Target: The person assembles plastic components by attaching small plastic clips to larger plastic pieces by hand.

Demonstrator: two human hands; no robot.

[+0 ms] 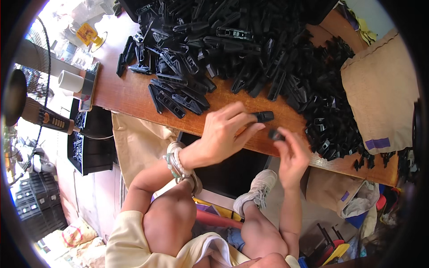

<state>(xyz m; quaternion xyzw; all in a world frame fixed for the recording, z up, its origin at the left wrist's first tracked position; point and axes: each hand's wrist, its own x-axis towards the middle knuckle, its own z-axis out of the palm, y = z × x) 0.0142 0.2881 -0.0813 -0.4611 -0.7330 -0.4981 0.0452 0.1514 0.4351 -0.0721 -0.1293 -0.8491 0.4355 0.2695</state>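
Bare knees [172, 219] and a grey sneaker [259, 190] nearest; above them, both hands at the wooden table [129, 91] edge. Left hand [223, 134] pinches a black plastic clip [263, 116]; right hand [290, 154] pinches a smaller black piece [275, 134] just beside it — apparently mid-assembly, needing alignment. Beyond, a heap of black clips [232, 40].

Bright daylight, blown-out glare upper left, strong fisheye bending, dark vignette rim, slightly soft detail
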